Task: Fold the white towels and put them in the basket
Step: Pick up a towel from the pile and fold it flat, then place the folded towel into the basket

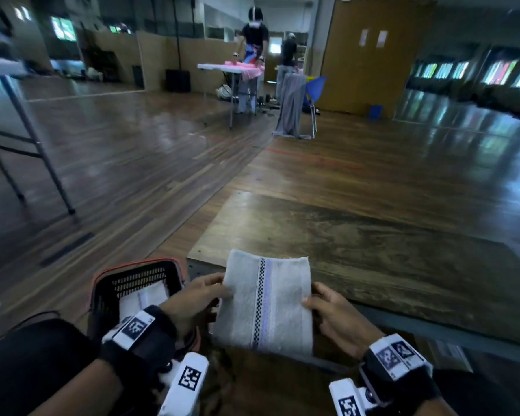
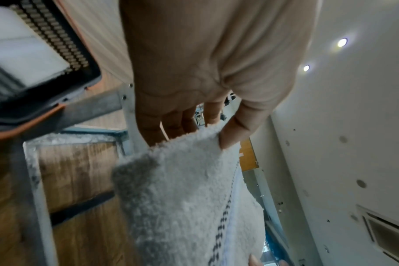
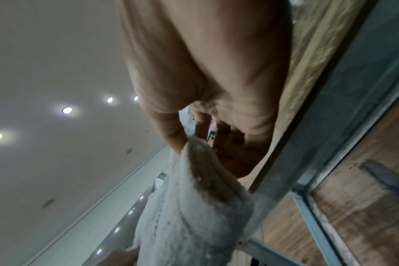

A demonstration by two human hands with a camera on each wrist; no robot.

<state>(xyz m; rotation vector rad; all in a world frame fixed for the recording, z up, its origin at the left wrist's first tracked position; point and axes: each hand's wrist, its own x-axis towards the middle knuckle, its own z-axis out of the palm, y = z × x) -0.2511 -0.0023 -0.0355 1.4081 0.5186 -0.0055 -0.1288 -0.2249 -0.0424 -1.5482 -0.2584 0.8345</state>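
Observation:
A folded white towel [image 1: 264, 301] with a checkered and lilac stripe is held in the air over the near edge of the wooden table [image 1: 357, 235]. My left hand [image 1: 192, 298] pinches its left edge, thumb on top and fingers beneath. My right hand [image 1: 330, 313] pinches the right edge the same way. In the left wrist view the towel [image 2: 189, 198] hangs from the left hand [image 2: 201, 136]; in the right wrist view the towel [image 3: 189, 212] is pinched by the right hand [image 3: 194, 144]. The black basket [image 1: 132, 283] with an orange rim sits low to the left and holds a folded white towel [image 1: 144, 298].
The basket [image 2: 41, 93] stands beside the table's metal frame [image 2: 91, 106]. A folding table's legs [image 1: 42, 157] stand at far left. Two people work at a white table [image 1: 231, 67] far back, with a draped chair [image 1: 294, 106] nearby. The floor is wood.

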